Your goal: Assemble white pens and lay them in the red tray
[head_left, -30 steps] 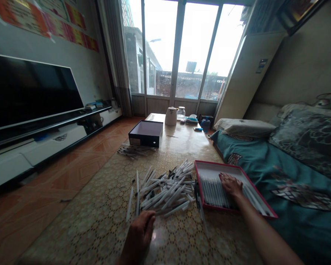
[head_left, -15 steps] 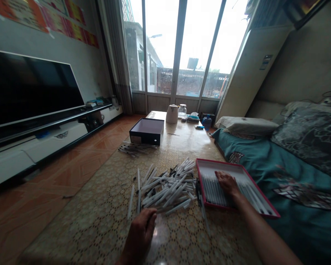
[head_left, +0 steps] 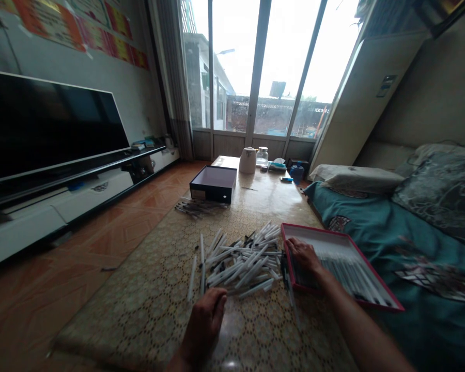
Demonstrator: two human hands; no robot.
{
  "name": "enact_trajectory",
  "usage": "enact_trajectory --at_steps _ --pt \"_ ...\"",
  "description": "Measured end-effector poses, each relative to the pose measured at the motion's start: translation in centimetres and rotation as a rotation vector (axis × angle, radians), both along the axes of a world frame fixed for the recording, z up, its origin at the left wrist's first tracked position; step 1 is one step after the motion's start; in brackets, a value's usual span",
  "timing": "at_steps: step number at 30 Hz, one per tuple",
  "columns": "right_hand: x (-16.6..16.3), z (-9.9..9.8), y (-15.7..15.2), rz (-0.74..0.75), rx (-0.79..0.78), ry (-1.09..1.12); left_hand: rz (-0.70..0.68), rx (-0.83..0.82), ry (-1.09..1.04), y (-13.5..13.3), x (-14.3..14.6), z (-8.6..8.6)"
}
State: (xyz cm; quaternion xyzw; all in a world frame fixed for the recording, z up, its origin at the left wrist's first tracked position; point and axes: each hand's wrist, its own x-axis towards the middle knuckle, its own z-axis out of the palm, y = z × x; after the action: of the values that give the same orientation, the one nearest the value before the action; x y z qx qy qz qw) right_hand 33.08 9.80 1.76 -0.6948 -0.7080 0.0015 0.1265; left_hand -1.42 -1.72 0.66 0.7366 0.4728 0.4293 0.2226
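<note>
A loose pile of white pens [head_left: 248, 261] with dark tips lies in the middle of the table. At its near edge rests my left hand [head_left: 207, 312], fingers curled closed; whatever may be in them is hidden. Inside a shallow red-rimmed box [head_left: 375, 263] to the right, my right hand [head_left: 304, 254] reaches to the left wall, fingers stretched out over the contents and partly hidden. Pens in a row [head_left: 344, 271] fill the box's lower part, lying side by side. A few darker pens [head_left: 289, 279] lie along the box's left outer side.
A dark open box [head_left: 213, 188] stands farther back on the patterned table [head_left: 139, 310], with thin dark-tipped sticks [head_left: 196, 207] before it. Behind are a kettle [head_left: 248, 160], a glass jar [head_left: 262, 156] and a tissue pack [head_left: 278, 164]. A teal-covered sofa [head_left: 356, 222] borders the right.
My right hand has moved left within the red-rimmed box, from over the pens to its left wall. My left hand stays closed by the pile. The view has turned slightly left.
</note>
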Motion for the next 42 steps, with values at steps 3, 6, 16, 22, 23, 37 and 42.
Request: enact_trajectory --at_steps 3,6,16,22,23,37,42 --pt "-0.6 0.7 -0.6 -0.045 0.059 -0.003 -0.002 -0.013 -0.04 -0.1 0.0 0.0" --pt "-2.3 1.4 -1.8 -0.081 0.234 0.025 0.003 -0.01 -0.078 -0.3 -0.1 -0.2" --pt "-9.6 0.9 -6.3 0.208 0.087 0.014 0.077 0.09 -0.017 -0.1 -0.5 -0.8" --pt "-9.7 1.0 -6.8 0.186 0.081 -0.039 0.045 0.132 0.031 -0.3 -0.3 -0.3" --pt "-9.5 1.1 -6.9 0.189 0.082 -0.047 0.044 0.139 0.032 -0.3 -0.3 -0.3" --pt "-13.0 1.4 -12.6 0.241 0.214 0.363 -0.047 -0.386 -0.335 -0.2 2.0 2.5" --pt "-15.3 1.5 -13.4 0.359 0.152 0.433 -0.066 -0.714 -0.794 -0.1 4.2 1.4"
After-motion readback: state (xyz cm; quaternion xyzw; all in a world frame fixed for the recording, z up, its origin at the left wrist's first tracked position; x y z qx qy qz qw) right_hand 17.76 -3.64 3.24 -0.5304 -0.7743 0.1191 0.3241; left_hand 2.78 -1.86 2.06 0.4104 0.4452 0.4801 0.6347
